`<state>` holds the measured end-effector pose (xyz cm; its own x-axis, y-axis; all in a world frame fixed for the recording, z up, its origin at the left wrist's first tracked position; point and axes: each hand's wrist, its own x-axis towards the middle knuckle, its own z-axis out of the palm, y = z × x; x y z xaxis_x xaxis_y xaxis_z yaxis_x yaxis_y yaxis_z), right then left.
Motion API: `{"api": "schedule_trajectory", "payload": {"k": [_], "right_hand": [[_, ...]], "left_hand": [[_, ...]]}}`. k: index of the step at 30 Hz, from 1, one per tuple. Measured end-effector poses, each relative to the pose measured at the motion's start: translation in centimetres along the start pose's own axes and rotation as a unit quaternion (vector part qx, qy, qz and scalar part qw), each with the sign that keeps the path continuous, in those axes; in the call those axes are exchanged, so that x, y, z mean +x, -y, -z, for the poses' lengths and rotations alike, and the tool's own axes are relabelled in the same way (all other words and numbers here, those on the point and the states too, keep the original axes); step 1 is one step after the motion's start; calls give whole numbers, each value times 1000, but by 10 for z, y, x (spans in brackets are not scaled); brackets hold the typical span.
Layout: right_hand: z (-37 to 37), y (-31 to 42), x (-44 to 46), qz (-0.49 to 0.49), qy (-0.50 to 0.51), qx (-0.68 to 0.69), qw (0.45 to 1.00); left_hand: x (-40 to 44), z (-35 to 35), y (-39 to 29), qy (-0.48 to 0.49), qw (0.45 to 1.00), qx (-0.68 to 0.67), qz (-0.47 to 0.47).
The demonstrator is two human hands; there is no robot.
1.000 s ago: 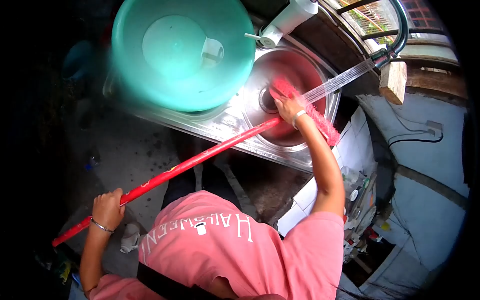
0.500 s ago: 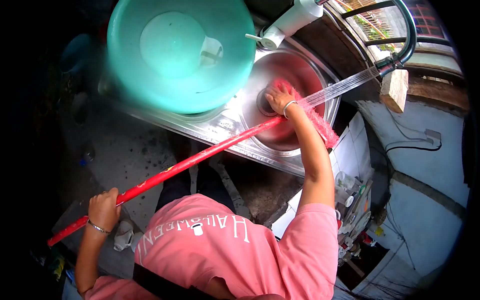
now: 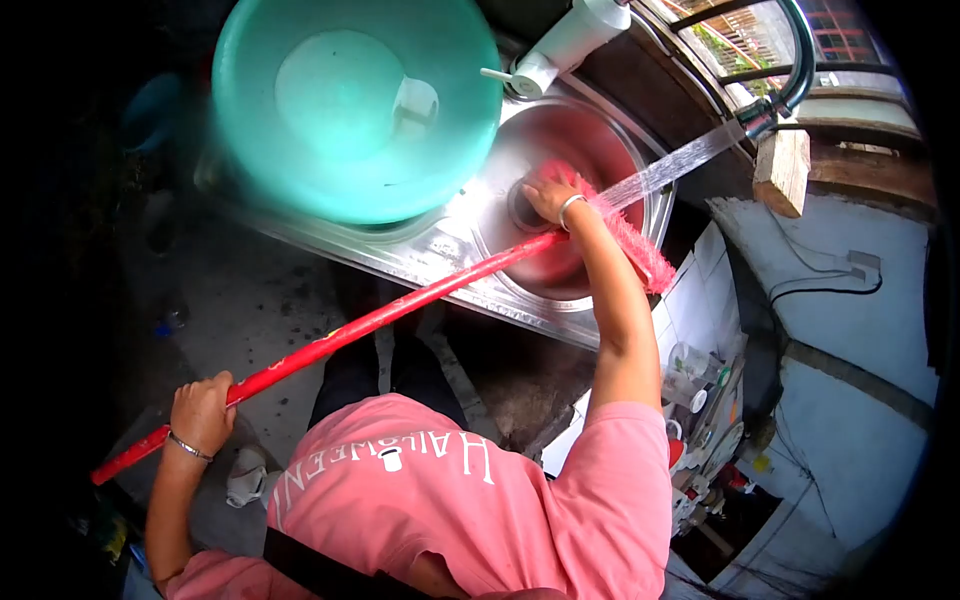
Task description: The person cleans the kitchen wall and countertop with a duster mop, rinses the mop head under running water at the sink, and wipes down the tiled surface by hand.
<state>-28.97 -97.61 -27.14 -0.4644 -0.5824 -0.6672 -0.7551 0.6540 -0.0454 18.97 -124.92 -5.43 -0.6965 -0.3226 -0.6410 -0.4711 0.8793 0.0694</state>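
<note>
A long red mop slants across the view, its wet fluffy pink-red head [image 3: 640, 250] lying in the round steel sink basin [image 3: 625, 135]. My left hand [image 3: 203, 412] is closed around the lower left part of the red pole [image 3: 400, 305]. Over in the basin, my right hand [image 3: 550, 195] grips the mop head near the drain, its fingers curled over the fibres and partly hidden. Water from the curved faucet [image 3: 803, 60] streams onto the mop head just beside my right wrist.
A large green basin [image 3: 250, 170] covers the left side of the steel counter [image 3: 420, 250]. A white dispenser-like bottle [image 3: 575, 45] stands behind the sink. At right are a wooden block [image 3: 782, 175] under the faucet and several cups and utensils [image 3: 695, 375] by the tiles.
The mop and both hands keep nearly the same places. My right hand's fingers look more drawn together on the mop head. The whole view has shifted slightly.
</note>
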Motion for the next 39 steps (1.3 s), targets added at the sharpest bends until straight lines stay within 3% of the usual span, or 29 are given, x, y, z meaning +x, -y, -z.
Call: {"api": "schedule_trajectory", "payload": {"k": [1, 4, 5, 7, 10, 16, 20, 27, 35, 39], "right_hand": [[-1, 5, -5, -17, -30, 3, 999], [-28, -31, -18, 151, -91, -78, 981], [-8, -25, -51, 124, -57, 0, 991], [-6, -28, -112, 48, -118, 61, 990], [-31, -44, -168, 62, -206, 4, 977], [-24, -34, -237, 14, -158, -171, 972], [-20, -41, -268, 27, -165, -132, 977], [-22, -43, -277, 47, -202, -102, 973], [-22, -35, -198, 26, -190, -122, 974], [-27, -38, -200, 8, -214, -103, 971]], "left_hand": [[0, -4, 0, -5, 1000, 1, 4], [2, -6, 1, -23, 1000, 3, 9], [1, -7, 1, -26, 1000, 1, 8], [2, -9, 2, -34, 999, 8, 11], [4, -14, 8, -45, 999, 7, 4], [5, -20, 12, -58, 998, 12, -13], [5, -22, 13, -67, 997, 16, -21], [7, -21, 17, -50, 998, -2, -41], [7, -8, 14, -62, 995, -14, -80], [8, -19, 14, -72, 995, -25, -64]]}}
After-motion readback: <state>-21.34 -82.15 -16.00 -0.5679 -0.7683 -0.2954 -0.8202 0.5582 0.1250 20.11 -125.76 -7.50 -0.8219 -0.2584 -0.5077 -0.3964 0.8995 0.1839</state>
